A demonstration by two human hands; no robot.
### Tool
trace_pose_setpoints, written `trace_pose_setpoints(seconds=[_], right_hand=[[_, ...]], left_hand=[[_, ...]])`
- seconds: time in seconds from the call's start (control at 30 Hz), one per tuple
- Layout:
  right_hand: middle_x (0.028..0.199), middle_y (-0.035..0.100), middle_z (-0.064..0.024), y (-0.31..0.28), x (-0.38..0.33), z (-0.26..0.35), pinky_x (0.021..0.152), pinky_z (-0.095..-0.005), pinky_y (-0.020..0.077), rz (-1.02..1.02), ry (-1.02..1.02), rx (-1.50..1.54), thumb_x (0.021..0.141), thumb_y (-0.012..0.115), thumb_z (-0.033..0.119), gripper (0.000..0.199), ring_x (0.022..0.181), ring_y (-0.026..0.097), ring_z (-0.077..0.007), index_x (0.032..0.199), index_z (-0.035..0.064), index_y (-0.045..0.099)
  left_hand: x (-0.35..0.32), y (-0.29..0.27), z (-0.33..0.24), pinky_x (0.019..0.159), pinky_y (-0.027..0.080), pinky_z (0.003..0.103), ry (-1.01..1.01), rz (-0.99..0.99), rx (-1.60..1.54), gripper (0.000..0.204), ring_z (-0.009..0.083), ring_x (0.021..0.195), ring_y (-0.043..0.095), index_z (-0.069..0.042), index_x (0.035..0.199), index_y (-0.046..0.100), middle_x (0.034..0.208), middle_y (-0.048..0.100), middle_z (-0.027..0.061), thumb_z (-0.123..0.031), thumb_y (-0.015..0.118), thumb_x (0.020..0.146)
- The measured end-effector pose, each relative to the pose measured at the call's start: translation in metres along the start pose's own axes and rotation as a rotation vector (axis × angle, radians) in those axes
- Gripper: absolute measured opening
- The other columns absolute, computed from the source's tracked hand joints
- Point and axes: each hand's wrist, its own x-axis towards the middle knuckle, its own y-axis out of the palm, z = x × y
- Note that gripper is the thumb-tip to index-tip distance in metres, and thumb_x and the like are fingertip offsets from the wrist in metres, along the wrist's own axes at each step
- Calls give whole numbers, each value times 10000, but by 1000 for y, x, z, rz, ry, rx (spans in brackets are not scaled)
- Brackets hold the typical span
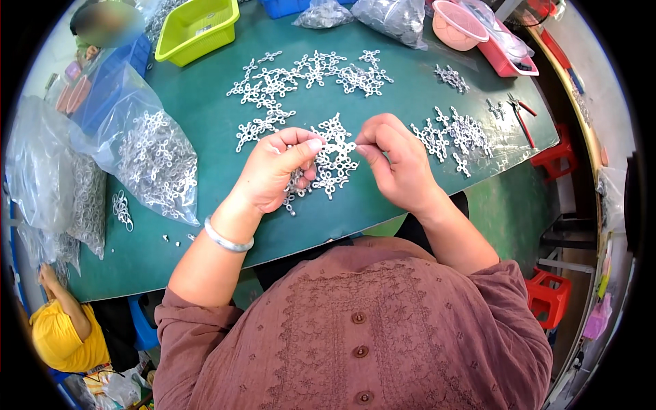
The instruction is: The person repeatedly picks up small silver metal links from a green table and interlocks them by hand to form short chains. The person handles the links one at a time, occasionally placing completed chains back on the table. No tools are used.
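Both hands are over a pile of small silvery ring-link pieces on the green table. My left hand, with a pale bangle at its wrist, pinches thumb and forefinger together on a silvery link piece at the pile's left side. More links show beneath its curled fingers. My right hand is closed in a pinch at the pile's right side; what lies between its fingertips is too small to make out. A small gap separates the two hands. Further link clusters lie beyond them, and another heap lies to the right.
At the left, a clear plastic bag of links lies beside more full bags. A lime-green basket and a pink basket stand at the back. Red-handled pliers lie far right. A person in yellow sits lower left.
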Motion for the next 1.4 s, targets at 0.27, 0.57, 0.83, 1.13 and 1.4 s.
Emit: trace_pose_setpoints(seconds=[0.27, 0.57, 0.83, 1.13, 1.4], right_hand=[[747, 571, -38, 9, -8, 0, 573, -225, 420, 82, 413, 480, 770, 583, 5, 57, 630, 536, -115, 816, 5, 548], [773, 579, -31, 6, -3, 5, 609, -199, 435, 115, 793, 958, 776, 585, 27, 143, 663, 542, -84, 907, -13, 543], [834, 559, -46, 7, -2, 5, 628, -205, 445, 84, 820, 1040, 753, 605, 2, 251, 705, 539, -86, 980, -23, 502], [776, 557, -25, 26, -12, 6, 625, -208, 436, -80, 321, 484, 740, 595, -38, 250, 696, 520, -75, 973, -14, 509], [779, 557, -40, 29, -12, 7, 601, -220, 441, -71, 220, 454, 715, 606, -58, 313, 683, 527, -89, 1008, 1, 515]], left_hand=[[0, -2, 4, 422, 369, 194, 80, -7, -30, 132, 102, 535, 504, -63, 796, 541, 607, 501, 3, -183, 559, 847], [1, -5, 5, 424, 384, 199, 70, 7, -98, 135, 110, 534, 501, -52, 834, 557, 604, 499, 6, -172, 511, 874], [-1, -4, 3, 445, 380, 199, 56, 2, -94, 162, 97, 547, 488, -39, 852, 568, 622, 498, 4, -190, 515, 873], [0, -4, 3, 448, 385, 195, 65, 29, -131, 179, 88, 559, 477, -33, 896, 571, 642, 492, -1, -198, 503, 878], [0, -5, 3, 483, 386, 202, 101, 52, -148, 187, 90, 597, 490, -51, 900, 567, 661, 494, -7, -221, 490, 888]])
